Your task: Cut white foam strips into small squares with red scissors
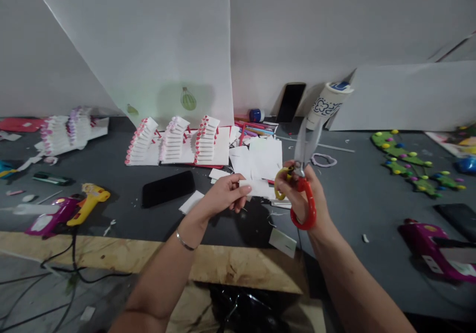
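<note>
My left hand (227, 193) pinches a small white piece of paper (257, 188) between thumb and fingers, above the table's front part. In my right hand (305, 194) is a pair of scissors (305, 219) with red and yellow handles. Its blades point up and away from me and stand somewhat apart, clear of the paper. White paper sheets (266, 157) lie just behind both hands. A small loose piece of card (283, 242) rests at the table's front edge below my right hand.
Three white folded paper pieces with red and pink edges (174, 142) stand at the back left. A black phone (168, 189) lies left of my left hand. Further left is a yellow glue gun (89, 203); a patterned cup (329, 102) leans at the back. Green felt shapes (403, 159) lie right.
</note>
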`<state>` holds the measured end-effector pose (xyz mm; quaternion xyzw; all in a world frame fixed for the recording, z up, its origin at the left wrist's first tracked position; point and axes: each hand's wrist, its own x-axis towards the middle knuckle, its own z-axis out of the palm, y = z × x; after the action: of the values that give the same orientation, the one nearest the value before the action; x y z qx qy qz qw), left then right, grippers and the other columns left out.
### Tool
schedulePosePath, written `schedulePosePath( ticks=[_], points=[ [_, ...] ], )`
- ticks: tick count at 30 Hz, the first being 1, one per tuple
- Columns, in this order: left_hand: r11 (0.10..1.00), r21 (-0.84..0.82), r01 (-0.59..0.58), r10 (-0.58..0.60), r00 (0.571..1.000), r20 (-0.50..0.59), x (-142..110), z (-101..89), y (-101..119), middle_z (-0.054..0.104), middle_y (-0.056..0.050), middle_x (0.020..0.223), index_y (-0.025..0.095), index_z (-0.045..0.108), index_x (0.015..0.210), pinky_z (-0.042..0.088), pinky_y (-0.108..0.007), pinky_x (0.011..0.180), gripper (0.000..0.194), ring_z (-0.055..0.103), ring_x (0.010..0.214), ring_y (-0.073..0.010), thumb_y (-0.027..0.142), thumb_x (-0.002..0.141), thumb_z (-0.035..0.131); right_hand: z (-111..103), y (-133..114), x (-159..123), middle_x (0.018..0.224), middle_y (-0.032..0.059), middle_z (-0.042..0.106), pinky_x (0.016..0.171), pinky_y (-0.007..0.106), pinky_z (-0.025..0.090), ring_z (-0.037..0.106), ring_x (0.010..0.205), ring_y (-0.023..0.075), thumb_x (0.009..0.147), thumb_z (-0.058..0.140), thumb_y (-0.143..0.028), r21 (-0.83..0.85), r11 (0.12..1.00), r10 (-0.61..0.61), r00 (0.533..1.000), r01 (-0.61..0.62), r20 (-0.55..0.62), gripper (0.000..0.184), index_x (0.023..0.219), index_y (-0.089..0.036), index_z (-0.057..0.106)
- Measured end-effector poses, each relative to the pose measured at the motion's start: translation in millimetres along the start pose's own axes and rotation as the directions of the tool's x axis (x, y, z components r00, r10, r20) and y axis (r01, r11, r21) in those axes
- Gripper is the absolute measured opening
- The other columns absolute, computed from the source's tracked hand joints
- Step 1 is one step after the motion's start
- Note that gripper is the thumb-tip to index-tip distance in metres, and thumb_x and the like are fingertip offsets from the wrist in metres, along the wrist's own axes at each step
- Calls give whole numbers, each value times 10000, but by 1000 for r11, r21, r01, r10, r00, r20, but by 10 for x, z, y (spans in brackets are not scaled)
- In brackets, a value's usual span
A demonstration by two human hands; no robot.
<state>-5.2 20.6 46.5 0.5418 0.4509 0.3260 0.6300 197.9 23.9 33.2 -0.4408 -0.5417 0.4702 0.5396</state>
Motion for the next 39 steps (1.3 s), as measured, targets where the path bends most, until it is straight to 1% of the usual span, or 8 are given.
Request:
schedulePosePath(
  ticks=[3,9,14,17,21,25,30,39],
  points=[
    [998,-67,-14,12,1000,-28,9,-18,-10,545,66,444,166,541,895,279,-156,362,316,466,336,-66,453,794,627,-38,-51,26,763,-31,570,596,277,482,585,645,133,809,633,-330,-20,1000,-19,1000,19,-15,299,1038,-250,458],
    [991,-114,-64,57,996,-70,56,14,-33,623,11,580,151,627,920,346,-153,394,357,567,470,-83,461,753,687,92,-32,8,802,-8,595,631,286,496,598,704,150,716,706,-417,-74,997,7,996,0,93,412,1023,-264,478],
    [962,-270,24,-31,999,-25,48,31,-15,695,-91,791,127,685,919,382,-164,394,488,624,615,-126,585,761,626,177,89,-28,795,10,585,658,320,505,601,739,180,782,604,-423,-218,973,-60,995,76,80,312,1040,-283,498],
    [940,-336,60,-61,998,8,35,32,3,695,-80,800,126,685,1000,420,-166,425,430,640,634,-129,428,701,751,152,98,-50,858,35,620,689,353,516,618,777,201,827,549,-411,-273,955,-90,991,113,94,312,1107,-283,497],
    [914,-405,-27,-20,994,-111,37,43,25,682,-21,751,142,658,1104,523,-201,573,531,646,649,-112,239,609,825,52,25,-72,979,50,642,759,360,512,638,884,210,837,587,-411,-305,937,-146,983,172,108,353,1140,-285,457],
    [875,-464,-136,5,962,-273,57,49,45,680,-2,731,127,658,1006,547,-226,635,467,637,615,-94,217,581,829,-21,-39,-66,891,62,647,663,329,485,623,746,209,802,622,-518,-564,796,-171,975,221,141,459,1135,-229,493],
    [848,-496,-186,14,944,-330,73,20,34,664,11,698,151,597,895,550,-244,620,399,677,680,-144,202,571,824,33,-16,-53,889,102,633,629,333,447,589,734,232,824,559,-583,-753,564,-252,939,340,235,467,1078,-191,566],
    [856,-470,-215,41,935,-353,83,-34,-9,650,15,730,163,574,918,535,-230,597,349,674,702,-139,177,630,771,26,49,-56,808,71,618,591,303,437,590,675,208,809,568,-638,-751,553,-239,932,360,270,543,1087,-171,587]
  ],
)
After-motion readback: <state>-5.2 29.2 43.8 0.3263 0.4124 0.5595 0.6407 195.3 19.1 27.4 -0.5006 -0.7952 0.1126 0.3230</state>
